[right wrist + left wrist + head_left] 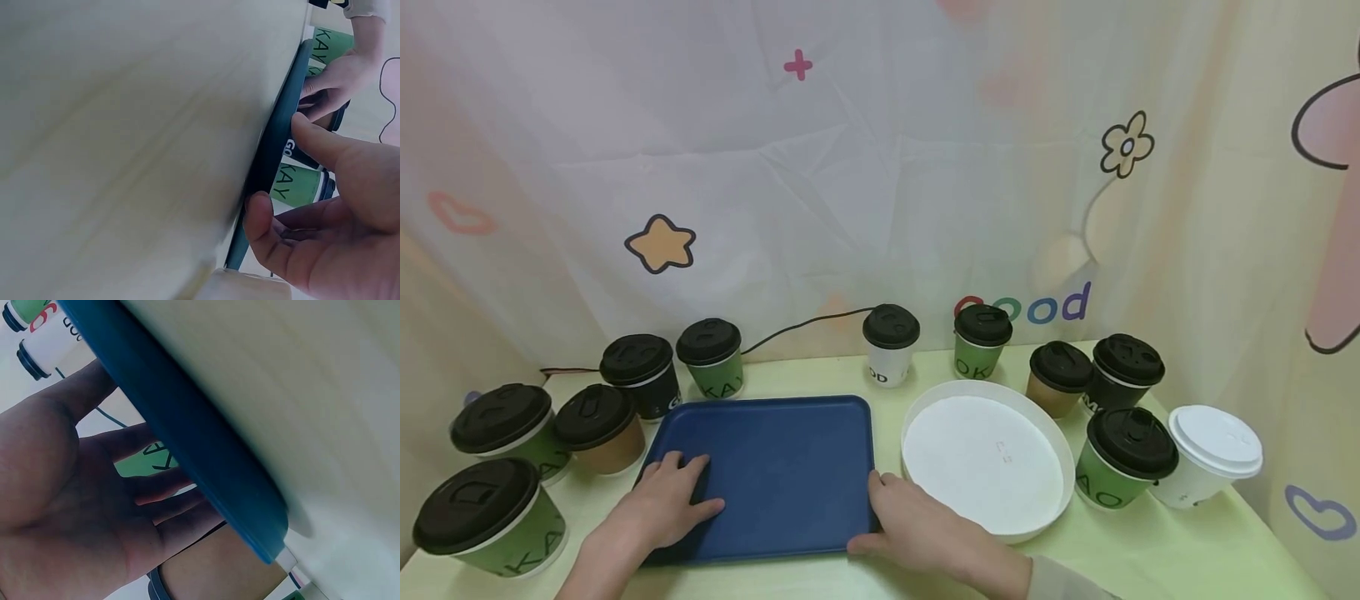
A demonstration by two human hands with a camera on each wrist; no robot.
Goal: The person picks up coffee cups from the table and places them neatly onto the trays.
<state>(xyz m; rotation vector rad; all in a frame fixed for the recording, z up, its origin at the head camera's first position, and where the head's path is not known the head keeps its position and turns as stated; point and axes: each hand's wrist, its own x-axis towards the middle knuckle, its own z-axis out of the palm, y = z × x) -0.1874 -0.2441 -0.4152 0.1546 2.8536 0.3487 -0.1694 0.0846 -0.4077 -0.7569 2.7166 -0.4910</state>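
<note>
A dark blue rectangular tray (790,475) lies on the table between my two hands. My left hand (662,504) rests over the tray's left side, fingers spread and mostly straight, thumb toward the middle. The left wrist view shows its fingertips meeting the tray's surface. At the tray's front right corner, my right hand (917,525) grips the edge. In the right wrist view its thumb lies along the front side and the curled index finger (259,215) sits at the right side. Nothing lies on the tray.
A round white shallow dish (985,467) stands just right of the tray. Several lidded paper cups line the left, including a brown cup (606,446) and a green cup (523,533). More cups stand behind and right, one a white-lidded cup (1195,475). A curtain hangs behind.
</note>
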